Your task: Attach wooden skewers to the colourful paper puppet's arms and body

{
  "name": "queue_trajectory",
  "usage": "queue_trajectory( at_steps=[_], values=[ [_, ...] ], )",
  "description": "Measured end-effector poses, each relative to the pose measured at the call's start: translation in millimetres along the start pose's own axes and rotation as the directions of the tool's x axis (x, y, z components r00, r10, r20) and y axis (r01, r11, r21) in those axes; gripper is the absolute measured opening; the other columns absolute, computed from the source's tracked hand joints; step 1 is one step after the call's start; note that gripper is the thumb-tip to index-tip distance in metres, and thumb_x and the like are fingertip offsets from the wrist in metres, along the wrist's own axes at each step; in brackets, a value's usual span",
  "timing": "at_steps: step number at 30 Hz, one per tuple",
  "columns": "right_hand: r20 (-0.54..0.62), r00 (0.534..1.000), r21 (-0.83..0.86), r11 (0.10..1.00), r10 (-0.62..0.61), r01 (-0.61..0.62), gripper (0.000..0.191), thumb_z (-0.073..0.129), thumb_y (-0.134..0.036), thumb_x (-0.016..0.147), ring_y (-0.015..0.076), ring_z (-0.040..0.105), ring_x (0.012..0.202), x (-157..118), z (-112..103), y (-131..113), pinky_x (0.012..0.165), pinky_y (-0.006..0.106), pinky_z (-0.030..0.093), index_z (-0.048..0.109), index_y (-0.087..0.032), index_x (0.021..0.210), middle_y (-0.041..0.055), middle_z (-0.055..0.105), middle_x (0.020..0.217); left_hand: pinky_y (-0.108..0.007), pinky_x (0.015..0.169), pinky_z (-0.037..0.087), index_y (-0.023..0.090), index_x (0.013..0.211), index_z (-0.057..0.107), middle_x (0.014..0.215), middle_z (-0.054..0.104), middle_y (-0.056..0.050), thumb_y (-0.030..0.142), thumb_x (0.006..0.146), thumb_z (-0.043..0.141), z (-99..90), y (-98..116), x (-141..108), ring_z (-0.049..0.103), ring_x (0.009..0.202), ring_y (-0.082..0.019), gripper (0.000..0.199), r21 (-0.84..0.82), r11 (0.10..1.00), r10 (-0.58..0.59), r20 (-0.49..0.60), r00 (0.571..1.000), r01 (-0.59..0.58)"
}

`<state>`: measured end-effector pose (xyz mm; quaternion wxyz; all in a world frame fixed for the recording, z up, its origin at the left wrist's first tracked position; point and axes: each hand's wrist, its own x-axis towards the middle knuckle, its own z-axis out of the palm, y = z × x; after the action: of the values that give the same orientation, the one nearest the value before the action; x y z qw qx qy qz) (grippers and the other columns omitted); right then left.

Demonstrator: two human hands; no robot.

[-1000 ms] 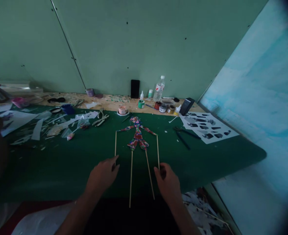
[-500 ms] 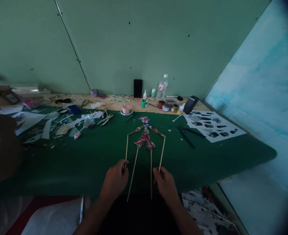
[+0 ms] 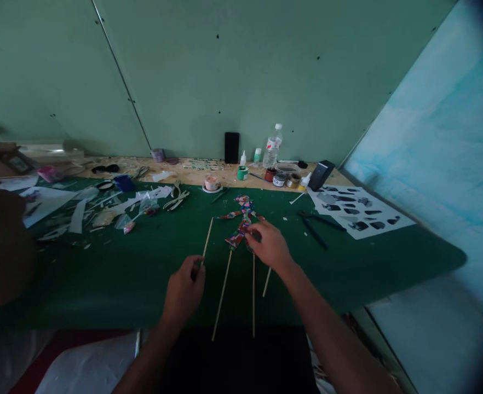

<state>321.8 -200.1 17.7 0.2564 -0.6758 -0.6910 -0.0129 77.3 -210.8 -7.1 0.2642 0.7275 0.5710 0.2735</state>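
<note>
A flat, multicoloured jointed puppet [image 3: 245, 207] lies on the green tabletop, with thin wooden sticks joined to its arms and legs. My left hand [image 3: 184, 285] is closed around the lower end of the arm stick [image 3: 208, 238] on the left. Over the puppet's waist and hip, my right hand [image 3: 269, 245] has its thumb and fingers pinched at the body, covering part of the right arm and leg. The right arm stick [image 3: 266, 282] lies loose beneath that hand. Two leg sticks [image 3: 222, 295] point towards me, untouched.
Pliers [image 3: 177, 197] and plastic scraps lie to the left. On the right are dark-handled pliers [image 3: 315, 232] and a printed sheet [image 3: 362, 210]. Paint jars [image 3: 279, 179], a water bottle [image 3: 272, 146] and a black phone [image 3: 231, 148] stand along the back.
My right hand has let go of the right arm stick and moved up to the puppet's body. My left hand has shifted left with its stick, and the puppet's left-side arm has swung up slightly.
</note>
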Motion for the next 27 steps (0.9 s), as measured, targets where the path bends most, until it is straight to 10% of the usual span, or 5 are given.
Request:
queue_trajectory(
  at_steps=[8,27],
  values=[
    [0.242,0.944,-0.042,0.970,-0.224,0.241,0.035,0.068,-0.024,0.081,0.0267,0.050,0.115,115,41,14,0.093,0.038,0.039,0.065,-0.023,0.116,0.0096,0.062,0.115,-0.024,0.057,0.040,0.021,0.110,0.060,0.071,0.064,0.001,0.034,0.090,0.042,-7.1,2,12,0.060,0.059,-0.014,0.030,0.009,0.999,0.045,-0.080,0.996,-0.044],
    [0.191,0.961,0.103,0.978,-0.199,0.182,0.030,0.065,-0.019,0.082,0.0215,0.059,0.102,126,50,26,0.091,0.032,0.042,0.067,-0.019,0.112,0.0096,0.065,0.106,-0.025,0.060,0.038,0.018,0.124,0.053,0.069,0.059,0.002,0.029,0.089,0.042,6.3,3,-2,0.059,0.062,-0.015,0.039,0.014,0.999,-0.039,0.129,0.991,0.038]
  ],
)
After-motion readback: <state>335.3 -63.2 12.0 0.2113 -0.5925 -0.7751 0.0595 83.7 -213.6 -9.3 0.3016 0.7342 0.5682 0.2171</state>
